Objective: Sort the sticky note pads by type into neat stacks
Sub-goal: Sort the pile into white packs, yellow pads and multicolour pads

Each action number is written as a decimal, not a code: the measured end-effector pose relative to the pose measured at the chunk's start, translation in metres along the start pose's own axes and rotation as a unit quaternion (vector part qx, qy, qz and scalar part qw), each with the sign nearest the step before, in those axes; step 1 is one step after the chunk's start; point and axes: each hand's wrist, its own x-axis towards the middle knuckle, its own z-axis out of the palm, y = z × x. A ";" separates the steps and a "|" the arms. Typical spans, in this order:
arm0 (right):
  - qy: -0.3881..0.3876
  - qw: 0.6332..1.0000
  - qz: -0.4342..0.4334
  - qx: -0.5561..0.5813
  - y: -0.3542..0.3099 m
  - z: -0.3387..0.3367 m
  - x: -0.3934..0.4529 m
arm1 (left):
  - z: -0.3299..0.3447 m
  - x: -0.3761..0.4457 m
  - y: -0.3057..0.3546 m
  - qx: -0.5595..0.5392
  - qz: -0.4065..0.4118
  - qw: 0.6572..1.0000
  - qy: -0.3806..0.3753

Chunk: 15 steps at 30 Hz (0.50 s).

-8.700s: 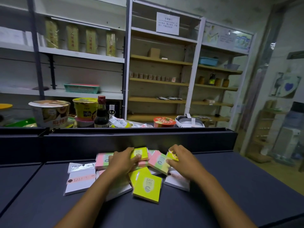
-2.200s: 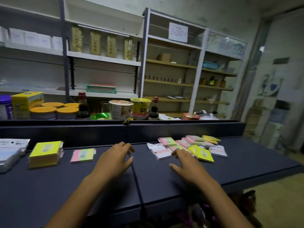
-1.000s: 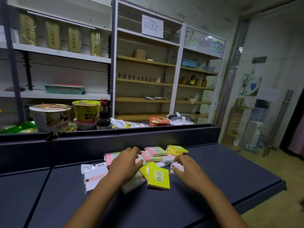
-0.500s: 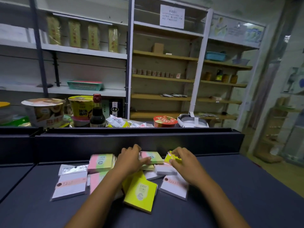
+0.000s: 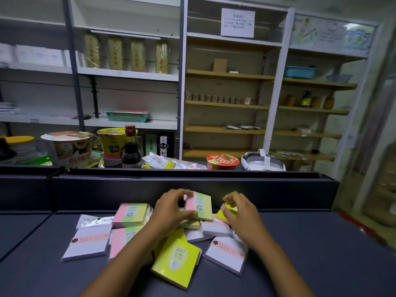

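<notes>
A loose pile of sticky note pads lies on the dark counter [image 5: 321,243]. My left hand [image 5: 171,209] grips a pink-and-green striped pad [image 5: 201,207] and holds it tilted above the pile. My right hand [image 5: 242,213] pinches a yellow pad [image 5: 224,215] at the pile's right. A yellow pad marked 2207 [image 5: 177,262] lies nearest me. Two more striped pads [image 5: 131,214] [image 5: 124,237] lie left of my arm. White pads with a pink band sit at the left [image 5: 87,243] and right [image 5: 227,254]; other white pads [image 5: 214,228] lie under my hands.
A raised dark ledge [image 5: 192,189] backs the counter. Behind it stand instant noodle cups [image 5: 68,146], a soy sauce bottle [image 5: 131,151], snack packets [image 5: 162,161] and a red bowl [image 5: 222,161]. Shelving fills the wall beyond. The counter's right edge drops to the floor.
My left hand has lifted the striped pad off the pile, and my right hand has closed on the yellow pad. Earlier the view swung from the sorted stacks at the left back to this pile.
</notes>
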 end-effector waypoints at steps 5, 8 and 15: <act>-0.020 0.999 -0.019 0.027 -0.013 0.000 0.006 | -0.027 -0.010 0.012 -0.106 0.042 0.991 0.066; -0.066 0.997 -0.031 0.041 -0.027 0.003 0.014 | -0.056 -0.022 0.007 -0.192 0.027 0.975 0.108; -0.244 0.969 -0.036 -0.031 -0.040 0.021 0.027 | -0.087 -0.049 -0.017 -0.257 -0.016 0.953 0.159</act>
